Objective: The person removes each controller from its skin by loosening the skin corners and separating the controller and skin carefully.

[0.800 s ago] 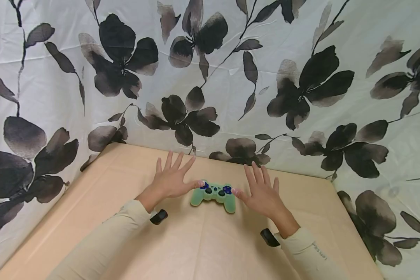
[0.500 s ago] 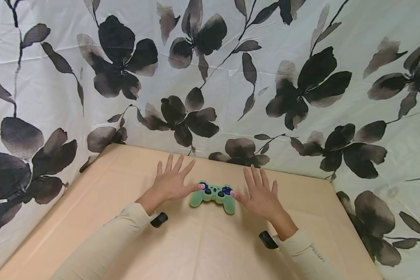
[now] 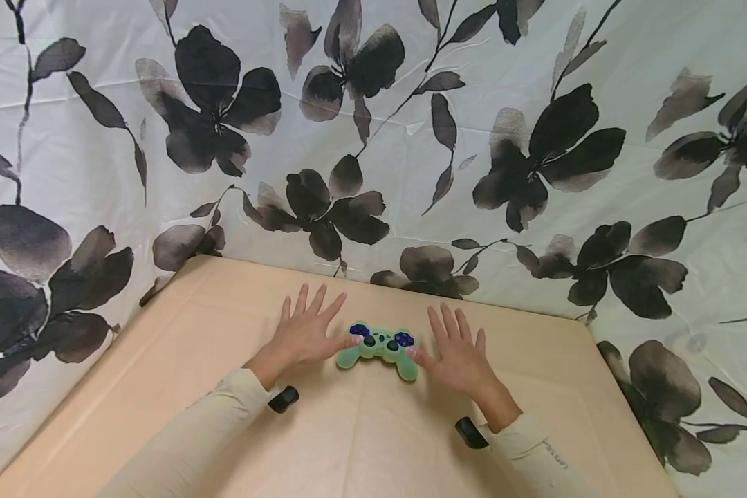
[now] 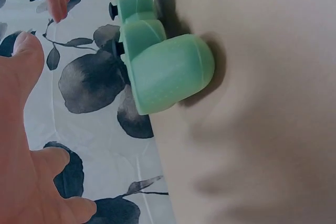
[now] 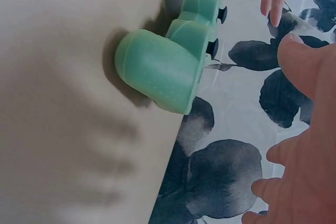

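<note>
A mint-green game controller (image 3: pixel 382 348) with dark blue button pads and black thumbsticks lies on the table. On its left, my left hand (image 3: pixel 301 335) hovers with straight, spread fingers. My right hand (image 3: pixel 459 356) mirrors it on the other side, fingers also spread. Both thumbs overlap the controller's sides in the head view. A gap shows between the left thumb and the controller (image 4: pixel 170 72) in the left wrist view. The right wrist view shows the right hand (image 5: pixel 304 129) likewise apart from the controller (image 5: pixel 157 69). Neither hand holds anything.
The table (image 3: pixel 274 449) has a plain peach cover. White cloth with dark flowers (image 3: pixel 436 173) hangs behind it and at both sides. A black wrist device (image 3: pixel 283 400) sits under the left wrist, and another black device (image 3: pixel 471 433) under the right.
Both hands have shifted slightly toward the person, and the right hand also a little leftward. Their fingers remain spread. The controller stays in place on the table.
</note>
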`<act>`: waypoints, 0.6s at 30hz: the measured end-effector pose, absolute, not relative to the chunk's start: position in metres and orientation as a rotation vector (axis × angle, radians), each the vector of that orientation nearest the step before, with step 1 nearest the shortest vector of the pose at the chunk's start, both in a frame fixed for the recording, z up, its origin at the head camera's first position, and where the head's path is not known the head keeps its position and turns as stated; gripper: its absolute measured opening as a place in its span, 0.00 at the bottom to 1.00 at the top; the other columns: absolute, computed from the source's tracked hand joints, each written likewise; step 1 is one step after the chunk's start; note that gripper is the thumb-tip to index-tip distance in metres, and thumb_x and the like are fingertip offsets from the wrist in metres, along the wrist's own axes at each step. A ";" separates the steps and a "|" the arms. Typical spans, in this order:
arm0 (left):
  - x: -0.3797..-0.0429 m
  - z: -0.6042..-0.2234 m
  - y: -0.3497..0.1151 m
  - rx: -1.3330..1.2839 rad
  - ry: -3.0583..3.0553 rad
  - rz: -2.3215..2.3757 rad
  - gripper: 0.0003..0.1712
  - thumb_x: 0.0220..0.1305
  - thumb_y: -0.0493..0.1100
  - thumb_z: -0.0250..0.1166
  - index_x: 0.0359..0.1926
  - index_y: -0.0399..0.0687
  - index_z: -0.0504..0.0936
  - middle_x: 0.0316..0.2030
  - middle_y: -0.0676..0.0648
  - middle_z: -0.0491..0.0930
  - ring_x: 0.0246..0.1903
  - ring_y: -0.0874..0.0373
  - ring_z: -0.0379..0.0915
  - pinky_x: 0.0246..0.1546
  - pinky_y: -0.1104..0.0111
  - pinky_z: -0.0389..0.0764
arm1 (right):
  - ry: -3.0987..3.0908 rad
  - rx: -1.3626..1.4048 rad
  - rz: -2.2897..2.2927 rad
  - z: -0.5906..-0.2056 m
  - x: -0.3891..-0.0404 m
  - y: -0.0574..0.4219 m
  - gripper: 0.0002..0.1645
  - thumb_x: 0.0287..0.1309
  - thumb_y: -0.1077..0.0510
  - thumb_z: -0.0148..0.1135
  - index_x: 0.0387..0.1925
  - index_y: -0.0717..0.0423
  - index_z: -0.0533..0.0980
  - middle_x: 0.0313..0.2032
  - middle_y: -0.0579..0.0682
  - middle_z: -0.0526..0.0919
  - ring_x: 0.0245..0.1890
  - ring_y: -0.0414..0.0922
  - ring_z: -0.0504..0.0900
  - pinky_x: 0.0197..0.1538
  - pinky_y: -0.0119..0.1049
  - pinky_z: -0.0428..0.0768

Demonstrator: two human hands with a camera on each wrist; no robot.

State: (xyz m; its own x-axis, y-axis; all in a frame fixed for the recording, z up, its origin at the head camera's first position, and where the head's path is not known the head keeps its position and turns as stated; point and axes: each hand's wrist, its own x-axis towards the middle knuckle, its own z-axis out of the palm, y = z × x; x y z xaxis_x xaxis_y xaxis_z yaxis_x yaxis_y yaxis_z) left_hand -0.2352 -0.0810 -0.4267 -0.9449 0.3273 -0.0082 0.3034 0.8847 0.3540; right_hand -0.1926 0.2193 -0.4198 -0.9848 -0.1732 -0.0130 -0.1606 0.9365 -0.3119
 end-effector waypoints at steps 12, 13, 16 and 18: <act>-0.239 -0.449 -0.079 0.526 2.949 0.613 0.58 0.62 0.83 0.55 0.84 0.62 0.51 0.84 0.37 0.43 0.83 0.33 0.27 0.79 0.32 0.38 | 3.015 -0.269 -0.497 -0.439 -0.194 0.219 0.58 0.69 0.26 0.54 0.84 0.54 0.46 0.84 0.60 0.42 0.83 0.67 0.37 0.73 0.82 0.36; -0.239 -0.450 -0.079 0.530 2.946 0.625 0.58 0.62 0.82 0.55 0.84 0.61 0.51 0.84 0.37 0.44 0.83 0.32 0.27 0.79 0.33 0.39 | 3.012 -0.271 -0.495 -0.440 -0.194 0.219 0.58 0.69 0.27 0.54 0.84 0.54 0.46 0.84 0.60 0.42 0.83 0.67 0.37 0.73 0.82 0.37; -0.239 -0.454 -0.076 0.541 2.943 0.635 0.57 0.63 0.81 0.56 0.84 0.59 0.53 0.84 0.36 0.45 0.83 0.32 0.29 0.79 0.34 0.41 | 3.005 -0.271 -0.498 -0.444 -0.194 0.219 0.57 0.70 0.28 0.54 0.84 0.55 0.47 0.84 0.61 0.42 0.83 0.67 0.37 0.73 0.82 0.38; -0.239 -0.456 -0.074 0.548 2.944 0.640 0.56 0.64 0.80 0.57 0.83 0.58 0.53 0.83 0.35 0.45 0.83 0.31 0.30 0.80 0.35 0.42 | 3.005 -0.271 -0.498 -0.446 -0.194 0.219 0.56 0.71 0.28 0.54 0.84 0.55 0.47 0.84 0.61 0.43 0.83 0.67 0.38 0.73 0.81 0.39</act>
State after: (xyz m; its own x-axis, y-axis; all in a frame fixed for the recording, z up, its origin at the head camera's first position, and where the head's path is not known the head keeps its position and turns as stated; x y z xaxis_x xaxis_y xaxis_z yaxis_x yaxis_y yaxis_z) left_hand -0.2395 -0.0745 -0.4556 -0.9328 0.3604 -0.0019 0.3271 0.8488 0.4154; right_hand -0.1942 0.2186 -0.4458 -0.9808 -0.1875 -0.0529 -0.1604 0.9314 -0.3268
